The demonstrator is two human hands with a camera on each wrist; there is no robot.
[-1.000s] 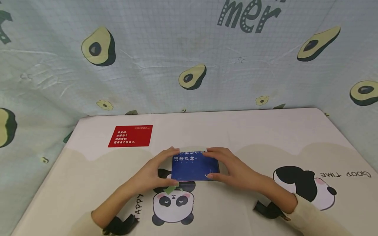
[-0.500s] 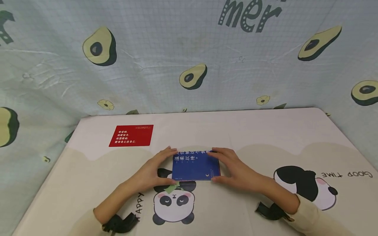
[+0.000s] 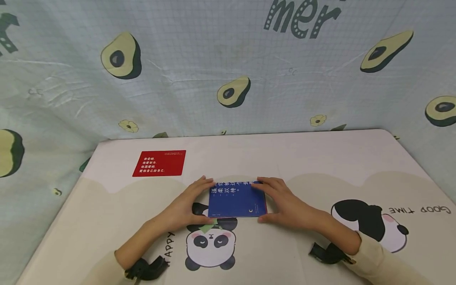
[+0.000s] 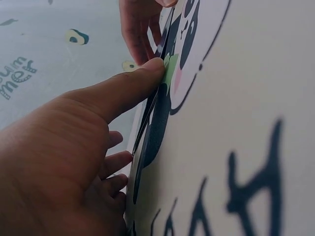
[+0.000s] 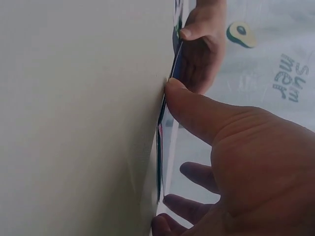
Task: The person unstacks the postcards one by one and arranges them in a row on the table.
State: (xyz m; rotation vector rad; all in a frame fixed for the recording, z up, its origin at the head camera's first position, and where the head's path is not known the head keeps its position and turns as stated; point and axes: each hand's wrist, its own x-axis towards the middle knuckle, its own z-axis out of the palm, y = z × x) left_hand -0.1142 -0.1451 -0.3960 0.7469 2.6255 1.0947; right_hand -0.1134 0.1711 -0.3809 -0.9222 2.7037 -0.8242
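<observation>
A blue card [image 3: 233, 204] with white writing and a small crescent moon lies over the printed panda in the head view. Thin reddish edging shows along its right side, and the right wrist view shows layered edges [image 5: 160, 147], so more than one card may be there. My left hand [image 3: 183, 206] holds the card's left end, thumb at the near edge and fingers at the far edge. At the right end my right hand [image 3: 290, 208] grips it likewise, its thumb [image 5: 184, 101] against the near edge. Whether the card touches the table is hard to tell.
A red card [image 3: 159, 163] with white writing lies flat at the table's back left. The pale tablecloth [image 3: 285, 253] carries printed pandas and lettering. Behind the table hangs a curtain [image 3: 178, 51] with avocado prints. Black straps [image 3: 147, 269] sit at both wrists.
My right hand has slid slightly outward, its thumb moving off the moon print to the card's near edge. The left hand and the red card stay almost the same.
</observation>
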